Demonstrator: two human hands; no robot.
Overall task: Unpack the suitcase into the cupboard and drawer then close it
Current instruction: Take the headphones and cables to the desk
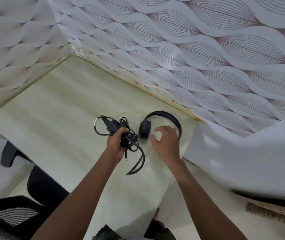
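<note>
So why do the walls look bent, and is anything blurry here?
Head view: the wide-angle lens curves the patterned wall and the table edge; the right hand is smeared by motion blur beside the headphones; the left hand gripping the cable bundle looks sharper; lighting is soft and even.

Leaf-patterned wallpaper (207, 49) backs a pale table (51, 118); black chair (17, 213) left.

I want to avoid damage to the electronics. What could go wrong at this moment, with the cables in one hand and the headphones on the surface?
1. The left hand grips the tangled cable bundle with long loops hanging free; a loop could catch the headphones and drag them.
2. The right hand hovers open over the headphones, which lie near the right edge of the pale surface; a careless touch might push them off.
</note>
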